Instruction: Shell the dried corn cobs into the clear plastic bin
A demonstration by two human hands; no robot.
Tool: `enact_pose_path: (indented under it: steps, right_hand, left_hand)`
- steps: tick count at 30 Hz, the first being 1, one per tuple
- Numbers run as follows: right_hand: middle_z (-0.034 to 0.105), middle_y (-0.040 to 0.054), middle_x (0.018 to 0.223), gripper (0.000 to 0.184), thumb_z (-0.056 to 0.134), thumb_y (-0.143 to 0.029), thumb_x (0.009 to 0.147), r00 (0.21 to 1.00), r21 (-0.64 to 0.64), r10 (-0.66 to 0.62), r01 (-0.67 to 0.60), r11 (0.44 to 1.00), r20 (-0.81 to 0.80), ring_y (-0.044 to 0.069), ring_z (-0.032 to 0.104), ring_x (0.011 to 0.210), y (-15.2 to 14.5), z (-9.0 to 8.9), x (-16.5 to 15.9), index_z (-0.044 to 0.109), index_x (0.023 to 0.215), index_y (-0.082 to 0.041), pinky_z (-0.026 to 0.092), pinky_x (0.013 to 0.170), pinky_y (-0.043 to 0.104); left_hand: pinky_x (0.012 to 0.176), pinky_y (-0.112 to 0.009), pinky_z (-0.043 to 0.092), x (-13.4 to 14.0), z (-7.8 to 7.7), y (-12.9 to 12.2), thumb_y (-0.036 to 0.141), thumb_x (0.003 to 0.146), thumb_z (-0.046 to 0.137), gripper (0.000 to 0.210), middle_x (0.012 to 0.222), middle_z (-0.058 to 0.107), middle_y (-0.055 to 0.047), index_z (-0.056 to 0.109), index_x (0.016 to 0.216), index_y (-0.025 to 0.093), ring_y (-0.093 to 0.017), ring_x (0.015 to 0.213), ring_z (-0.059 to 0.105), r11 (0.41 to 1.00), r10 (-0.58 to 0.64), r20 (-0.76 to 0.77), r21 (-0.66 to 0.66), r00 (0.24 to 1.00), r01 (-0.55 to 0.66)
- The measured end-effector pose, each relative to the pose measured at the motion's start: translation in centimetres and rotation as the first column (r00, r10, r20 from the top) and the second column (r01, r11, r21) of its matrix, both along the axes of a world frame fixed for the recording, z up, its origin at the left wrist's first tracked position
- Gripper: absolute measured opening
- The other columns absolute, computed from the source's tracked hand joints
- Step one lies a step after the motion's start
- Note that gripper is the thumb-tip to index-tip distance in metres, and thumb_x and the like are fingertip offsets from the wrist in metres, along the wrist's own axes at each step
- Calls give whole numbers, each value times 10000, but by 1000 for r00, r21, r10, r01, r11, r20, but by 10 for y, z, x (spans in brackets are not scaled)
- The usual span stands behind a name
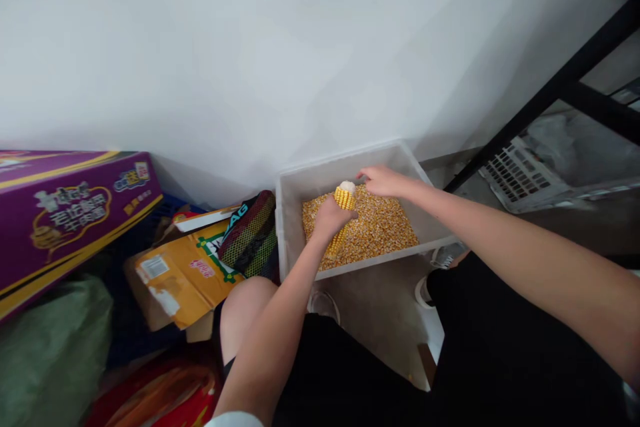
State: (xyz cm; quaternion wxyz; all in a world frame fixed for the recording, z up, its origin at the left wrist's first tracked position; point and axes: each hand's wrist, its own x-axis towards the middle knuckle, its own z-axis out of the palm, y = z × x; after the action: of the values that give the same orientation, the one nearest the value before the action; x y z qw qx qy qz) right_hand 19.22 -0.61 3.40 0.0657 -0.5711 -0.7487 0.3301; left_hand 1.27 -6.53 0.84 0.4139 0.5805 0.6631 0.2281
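Observation:
An ear of corn (pixel 344 199) with yellow kernels and a pale bare tip is wrapped in the fingers of my left hand (pixel 333 219). It stands at a tilt over a white plastic bin (pixel 345 165), its lower end near the loose corn kernels (pixel 383 223) that spread across the bin's bottom. Just right of the bare tip is my right hand (pixel 381 181), above the kernels, its fingers reaching left and somewhat apart. I see nothing in that hand, and a small gap lies between it and the ear.
Left of the bin sit a mesh bag (pixel 253 233), a yellow cardboard box (pixel 190 273) and a large purple carton (pixel 75 220). A white wall (pixel 250 67) rises behind. At right are a black metal frame (pixel 530 103) and a white slotted basket (pixel 520 173).

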Motion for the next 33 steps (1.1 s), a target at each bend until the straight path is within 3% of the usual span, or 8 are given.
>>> enact_pose_path:
  steps: [2,5,9,13,19,25,28,33]
  right_hand:
    - [642,139,1024,300,435,-318,890,991,-114,-116,109,987,-62,228,613,865,-1,4,-3,589,1095,-160,476,673,295]
    - [631,146,1056,416,362,-484,916,946,-312,-272,209,927,-174,213,638,784,-4,14,-9,547,1130,-178,514,583,288]
    - [622,127,1107,375,529,-398,851,918,-491,-259,84,867,-300,208,654,811,-5,26,-7,533,1169,-199,555,610,293]
    - [641,111,1054,463,631,-251,759,905,-574,-205,-52,817,-374,212,660,839,-4,26,7,517,1204,-193,576,676,320]
    - [638,126,993,389,513,-481,865,842,-577,-222,-124,807,-492,217,664,814,-7,21,10,518,1126,-192,568,614,300]
    - [601,83,704,524,364,-659,858,895,-498,-259,48,866,-364,179,605,564,-15,12,-7,493,1029,-181,514,458,277]
    - [542,38,637,498,397,-661,845,911,-374,-210,68,925,-355,140,537,476,-18,6,-11,488,986,-192,468,406,251]
    - [394,-31,591,292,360,-484,932,846,-346,-243,75,935,-474,75,378,412,-17,3,-19,446,899,-207,339,350,183]
  left_hand:
    - [704,-303,406,0,5,-4,224,457,793,467,795,596,-69,482,804,206,-299,916,571,994,10,-52,107,999,-5]
    - [761,-313,393,3,12,-9,183,523,756,439,849,595,-92,461,846,215,-316,980,556,982,-62,-156,167,986,88]
    - [778,-348,402,4,19,-10,206,676,652,338,939,598,-139,480,966,193,-322,940,572,938,-189,-471,173,862,300]
    - [833,-386,392,-1,25,-9,130,727,561,345,990,595,-155,491,1061,181,-316,964,550,869,-233,-600,225,765,441]
    - [914,-413,342,-5,37,-10,89,752,497,445,1086,561,-160,466,1185,186,-308,1078,480,837,-194,-668,270,718,477]
    - [837,-377,401,0,40,-12,153,750,533,481,959,607,-113,450,1222,192,-279,974,531,849,-102,-759,271,643,453]
    - [784,-344,424,1,38,-11,185,738,552,508,931,621,-88,450,1235,215,-256,922,556,853,-108,-767,256,633,455]
    - [737,-339,436,-2,35,-7,215,728,563,470,896,634,-84,501,1193,228,-258,873,581,872,-58,-767,272,639,406]
